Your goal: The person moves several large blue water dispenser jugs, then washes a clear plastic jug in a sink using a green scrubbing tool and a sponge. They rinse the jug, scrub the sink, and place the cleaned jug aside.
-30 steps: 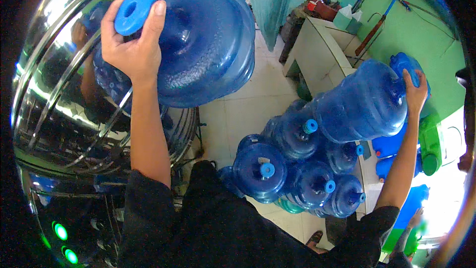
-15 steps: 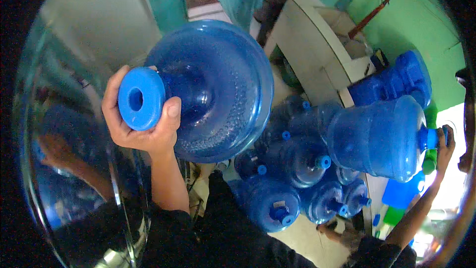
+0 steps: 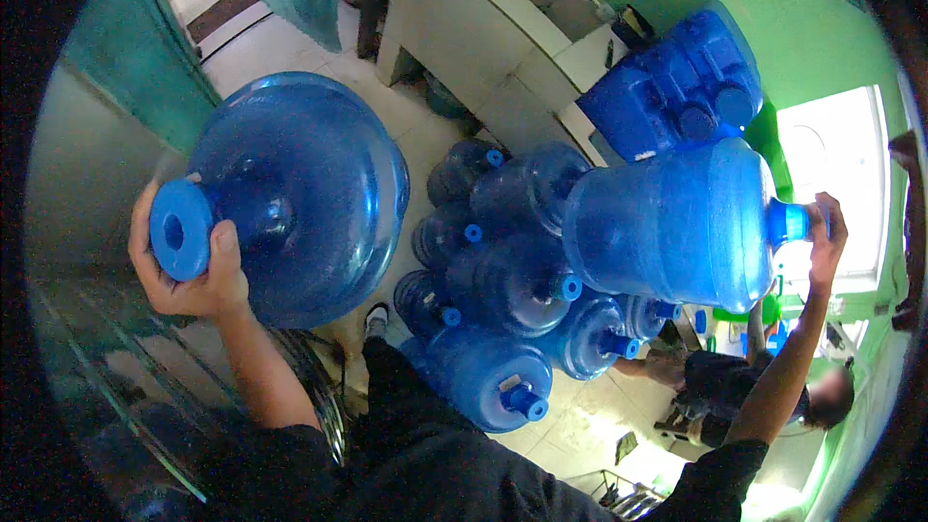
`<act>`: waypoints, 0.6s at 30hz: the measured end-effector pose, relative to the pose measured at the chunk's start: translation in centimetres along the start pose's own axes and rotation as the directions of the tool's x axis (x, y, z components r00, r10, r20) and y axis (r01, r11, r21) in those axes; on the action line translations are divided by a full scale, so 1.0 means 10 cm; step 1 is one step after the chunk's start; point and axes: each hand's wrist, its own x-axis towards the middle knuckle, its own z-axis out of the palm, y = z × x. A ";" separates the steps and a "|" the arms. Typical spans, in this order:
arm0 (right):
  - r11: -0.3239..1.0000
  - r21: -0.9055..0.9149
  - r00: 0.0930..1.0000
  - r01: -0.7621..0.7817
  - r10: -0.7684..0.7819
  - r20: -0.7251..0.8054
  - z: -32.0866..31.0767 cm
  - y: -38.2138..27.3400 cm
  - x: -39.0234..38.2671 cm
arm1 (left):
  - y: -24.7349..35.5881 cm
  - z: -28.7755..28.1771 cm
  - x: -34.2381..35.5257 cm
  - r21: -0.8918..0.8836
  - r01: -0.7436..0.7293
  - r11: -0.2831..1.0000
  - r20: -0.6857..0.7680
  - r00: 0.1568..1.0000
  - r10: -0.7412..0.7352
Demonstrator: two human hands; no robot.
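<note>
My left hand [image 3: 217, 295] is closed round the neck of a large blue water jug [image 3: 319, 203], just behind its round blue cap [image 3: 196, 251]. That jug's neck points to the left, and its wide body hangs off to the right of my fingers. Out to the right, my right hand [image 3: 826, 246] grips a second blue water jug [image 3: 667, 222] at its light blue capped neck [image 3: 791, 223]. This one lies on its side in the air, neck to the right, its bottom toward the middle of the view. Both jugs look see-through; whether they hold water I cannot tell.
Several capped blue jugs [image 3: 498, 382] stand close together on the tiled floor [image 3: 570, 416] below. Behind them are a tiled counter [image 3: 493, 29] and blue containers [image 3: 667, 87]. A person [image 3: 720, 387] sits low at the right. Shiny metal bars [image 3: 314, 377] lie at lower left.
The view has swung to the right, bringing the seated person and window into sight. Both hands keep their jugs, which now appear farther left in the picture.
</note>
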 end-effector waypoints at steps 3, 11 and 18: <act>1.000 -0.003 1.000 0.026 -0.026 -0.007 0.00 -0.08 -0.02 | -0.17 0.02 0.03 0.033 -0.015 0.999 0.043 0.999 0.014; 0.998 0.034 0.993 -0.046 0.049 -0.111 0.08 0.09 0.00 | -0.36 0.08 0.07 0.044 -0.031 0.999 0.059 0.998 0.028; 0.987 -0.146 0.989 -0.059 0.039 -0.139 0.34 0.25 -0.15 | -0.35 0.01 0.23 0.130 -0.062 0.990 0.125 0.991 0.046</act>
